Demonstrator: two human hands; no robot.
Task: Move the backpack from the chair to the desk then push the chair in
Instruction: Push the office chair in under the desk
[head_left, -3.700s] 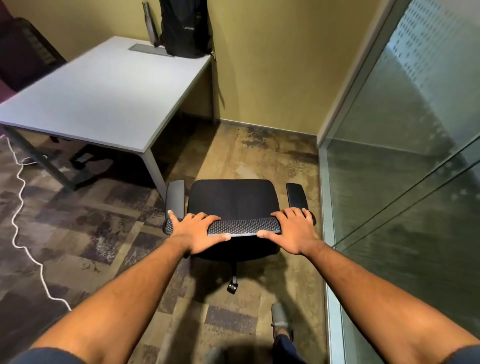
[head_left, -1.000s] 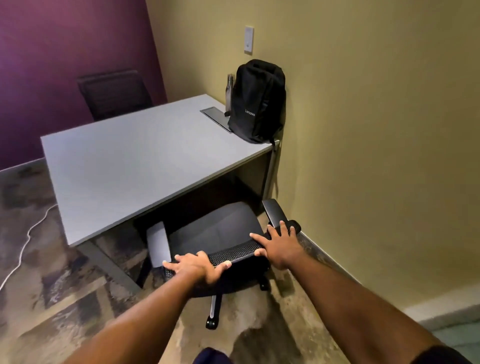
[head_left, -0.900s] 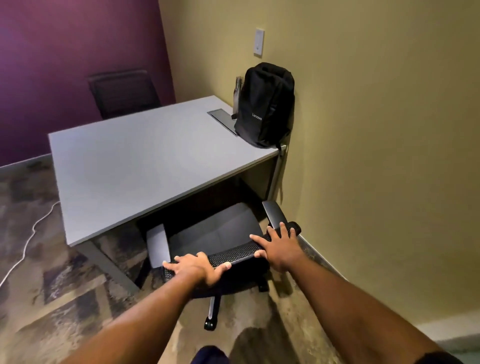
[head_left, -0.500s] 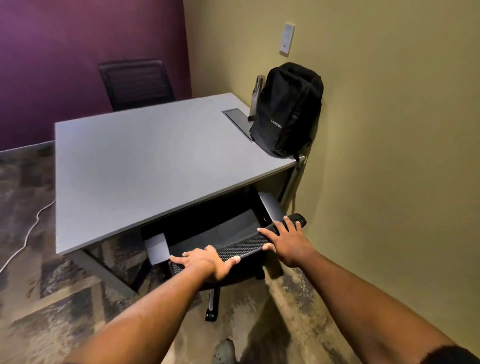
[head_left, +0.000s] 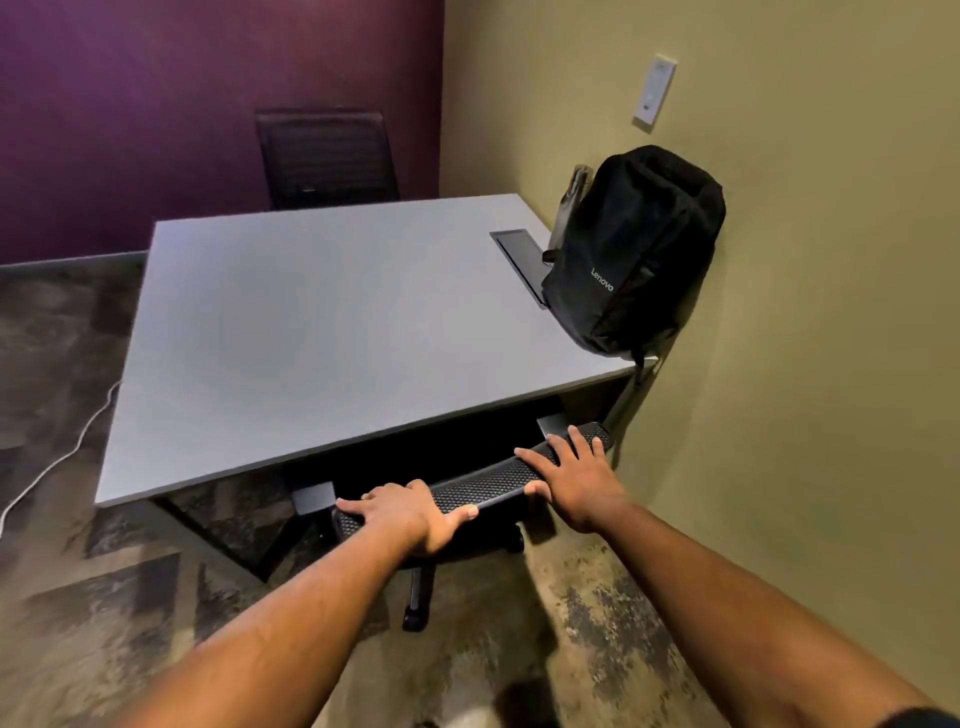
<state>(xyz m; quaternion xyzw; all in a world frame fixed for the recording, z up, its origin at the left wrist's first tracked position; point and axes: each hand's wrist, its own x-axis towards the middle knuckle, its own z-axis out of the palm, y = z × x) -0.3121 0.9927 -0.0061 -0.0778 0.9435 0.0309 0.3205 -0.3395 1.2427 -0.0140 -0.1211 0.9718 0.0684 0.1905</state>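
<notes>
The black backpack (head_left: 636, 249) stands upright on the grey desk (head_left: 332, 332) at its right rear, leaning against the yellow wall. The black office chair (head_left: 493, 480) is tucked under the desk's near edge; its seat is hidden, only the mesh top of the backrest, armrest tips and a caster leg show. My left hand (head_left: 410, 512) grips the left part of the backrest top. My right hand (head_left: 574, 478) lies on its right part, fingers spread and thumb under the rim.
A second dark chair (head_left: 324, 156) stands behind the desk against the purple wall. A metal bottle (head_left: 569, 208) and a cable hatch (head_left: 519, 262) are beside the backpack. A white cable (head_left: 62, 457) runs on the carpet at left. The yellow wall is close on the right.
The chair has rolled forward under the desk with both hands on its backrest; the seat, visible a second ago, is now hidden beneath the desktop.
</notes>
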